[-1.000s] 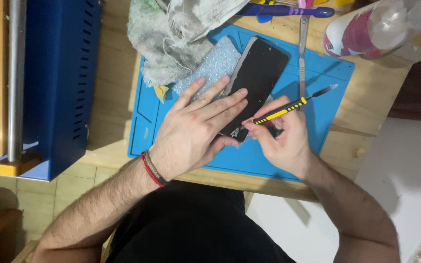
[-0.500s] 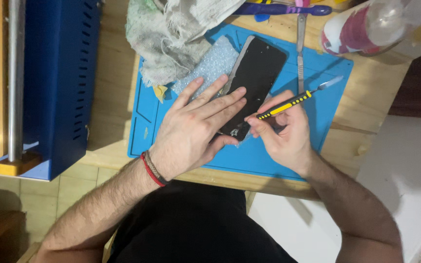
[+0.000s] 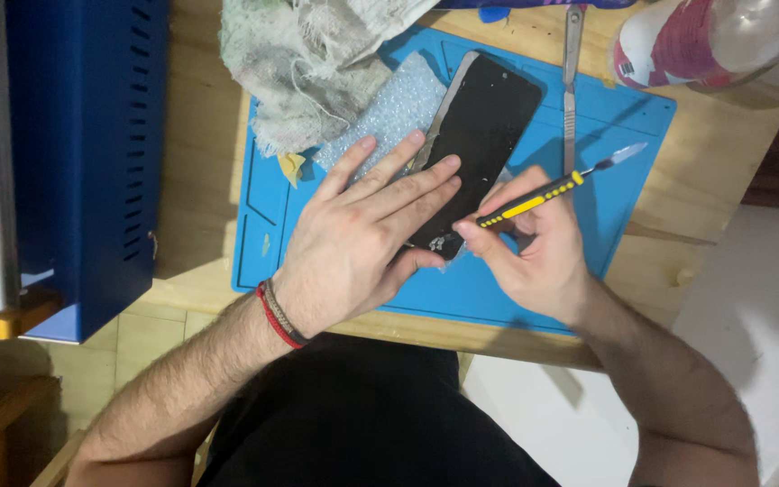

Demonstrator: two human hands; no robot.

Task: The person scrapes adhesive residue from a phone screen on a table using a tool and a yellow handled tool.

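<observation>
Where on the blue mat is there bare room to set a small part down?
Bare patches on the blue silicone mat: its left strip beside the left hand, and the right corner beyond the metal scalpel. Crowded: the middle, with the black phone, bubble wrap, right hand.

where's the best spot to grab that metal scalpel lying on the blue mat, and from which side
Grip the metal scalpel by its long flat handle, about midway, coming from its right side over the bare blue mat. It lies flat, running straight away from the person. The phone crowds its left side, and the right hand with the yellow tool covers the near end.
</observation>
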